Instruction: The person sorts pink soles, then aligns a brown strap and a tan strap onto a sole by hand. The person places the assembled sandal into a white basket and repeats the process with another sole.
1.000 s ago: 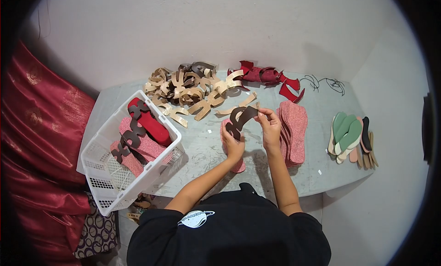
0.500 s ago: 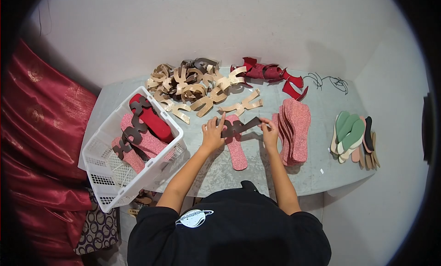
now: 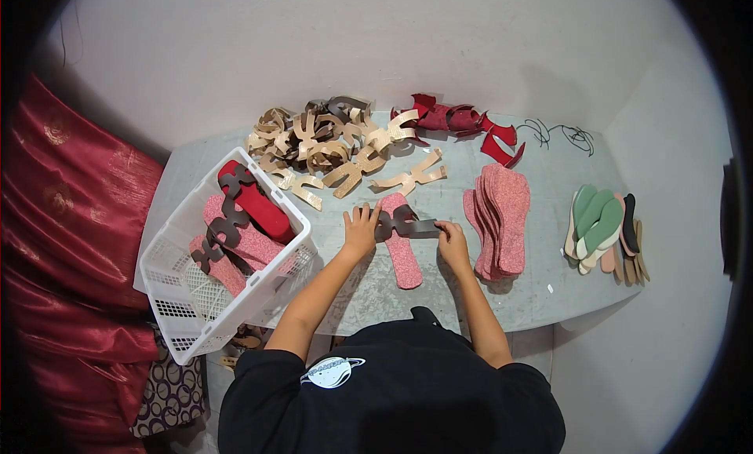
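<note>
A pink speckled sole (image 3: 405,264) lies on the table in front of me, with a dark brown strap piece (image 3: 401,221) across its upper part. My left hand (image 3: 361,229) presses on the strap's left end, its fingers spread. At the strap's right end, my right hand (image 3: 452,244) pinches the tip of a long band between thumb and fingers. To the right of that hand stands a stack of pink soles (image 3: 503,222).
A white plastic basket (image 3: 182,247) on the left holds pink and red soles with dark straps. Gold strap pieces (image 3: 357,170) are heaped at the back, beside red pieces (image 3: 447,118). Black cord (image 3: 578,139) and green, beige and black insoles (image 3: 600,226) lie right.
My right hand has moved down slightly, bringing the strap's right end lower and flatter. The fingers of my left hand still rest on the other end.
</note>
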`<state>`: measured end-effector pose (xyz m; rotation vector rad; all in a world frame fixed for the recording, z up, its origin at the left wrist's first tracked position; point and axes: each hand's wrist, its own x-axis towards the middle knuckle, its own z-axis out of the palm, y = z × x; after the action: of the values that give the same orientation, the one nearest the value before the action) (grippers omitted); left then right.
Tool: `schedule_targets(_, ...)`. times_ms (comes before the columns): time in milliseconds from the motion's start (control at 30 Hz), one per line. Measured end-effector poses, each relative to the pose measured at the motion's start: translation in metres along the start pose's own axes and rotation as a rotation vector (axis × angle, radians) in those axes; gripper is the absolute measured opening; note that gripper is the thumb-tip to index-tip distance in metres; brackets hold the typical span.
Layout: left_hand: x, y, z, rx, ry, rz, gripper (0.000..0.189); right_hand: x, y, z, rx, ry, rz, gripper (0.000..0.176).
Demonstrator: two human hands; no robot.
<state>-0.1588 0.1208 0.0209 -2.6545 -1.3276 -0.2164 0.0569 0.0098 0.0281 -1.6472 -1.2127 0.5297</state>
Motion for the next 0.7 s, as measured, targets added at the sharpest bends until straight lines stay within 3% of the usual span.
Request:
schedule_targets(67,-0.001,-0.003,0.006,0.015,0.055,0.020,0.081,-0.001,-0.005,0.001,-0.272,0.045,-0.022,0.023)
schedule_targets(200,-0.004,-0.002,0.004,0.020,0.050,0.023,0.089,0.007,-0.017,0.003,-0.218,0.050,-0.003,0.021)
schedule_targets(233,-0.005,0.000,0.001,0.020,0.049,0.023,0.089,0.009,-0.022,0.003,-0.226,-0.021,-0.032,0.021)
schedule_targets(300,-0.006,0.002,-0.004,0.008,-0.018,0.003,0.071,0.009,-0.023,0.006,-0.235,-0.091,-0.061,0.021)
schedule_targets(367,-0.005,0.003,-0.006,0.006,-0.040,-0.008,0.072,0.008,-0.015,0.015,-0.430,-0.183,-0.197,0.024)
schedule_targets(500,-0.005,0.004,-0.008,-0.054,-0.064,-0.046,0.075,0.004,-0.035,0.019,-0.534,-0.340,-0.159,0.035)
schedule_targets(700,-0.004,0.004,-0.009,-0.055,-0.076,-0.053,0.078,0.009,-0.015,0.033,-0.551,-0.354,-0.150,0.046)
